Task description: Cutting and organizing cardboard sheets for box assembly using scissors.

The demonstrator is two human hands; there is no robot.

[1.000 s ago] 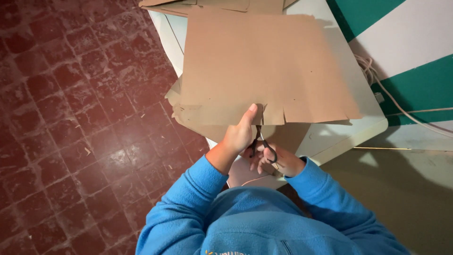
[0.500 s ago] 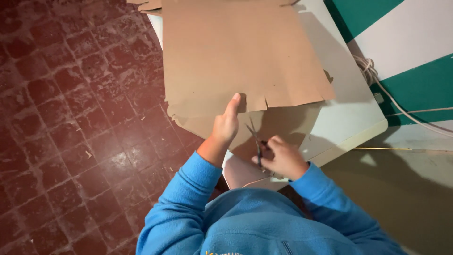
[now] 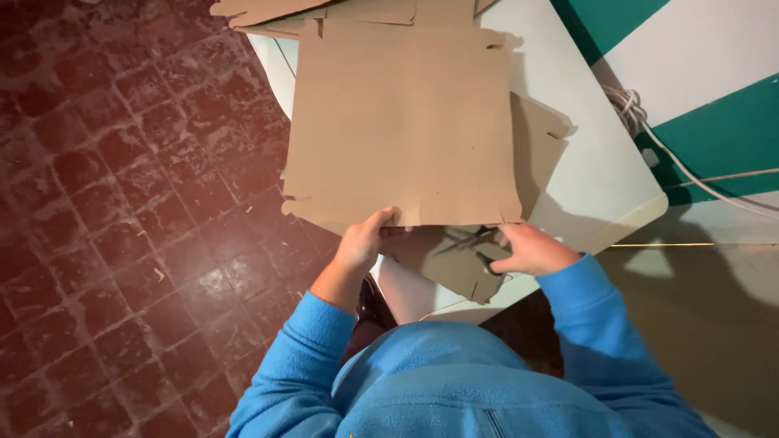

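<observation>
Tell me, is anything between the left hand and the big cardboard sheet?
Nothing visible is. The left hand already grips the near edge of the cardboard sheet, thumb on top. The right hand holds scissors beside it.

One head-worn camera looks steeply down, close over the white table [image 3: 600, 174] and red tiled floor [image 3: 122, 211].

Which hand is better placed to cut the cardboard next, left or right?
Right, probably. The right hand already holds the scissors just under the near edge of the cardboard sheet. The left hand grips that same edge, so it suits steadying.
</observation>
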